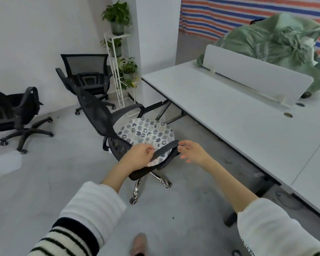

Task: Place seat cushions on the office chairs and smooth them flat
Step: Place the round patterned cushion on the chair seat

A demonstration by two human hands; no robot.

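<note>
Head view of a person standing over a black mesh office chair (pixel 100 115) with a chromed star base. A round seat cushion (pixel 146 133), white with a dark blue printed pattern, lies on the seat of this chair, covering most of it; its near edge runs under the near armrest (pixel 166 149), and its far edge lies close to the far armrest (pixel 129 109).

The left hand (pixel 139 154) is at the near edge of the cushion, at the left end of the near armrest, fingers curled toward the thumb; whether they pinch the cushion's edge, or merely lie over it, cannot be told. The right hand (pixel 190 150) hovers at the right end of the same armrest, its fingers loosely spread and bent, thumb and forefinger touching or nearly touching the armrest tip; it holds nothing that can be made out. Both forearms are bare below pushed-up white sleeves, the left one (pixel 78 218) striped in black.

Left of the cushioned chair stand two further black office chairs, one behind it (pixel 85 72) near the wall and one (pixel 17 111) at the frame's edge, both with bare seats. Beyond the chair a white plant stand (pixel 118 71) carries potted plants. To its right is a white tabletop (pixel 220 111) with a divider panel (pixel 251 71), behind which rests a large green sack (pixel 277 37).
</note>
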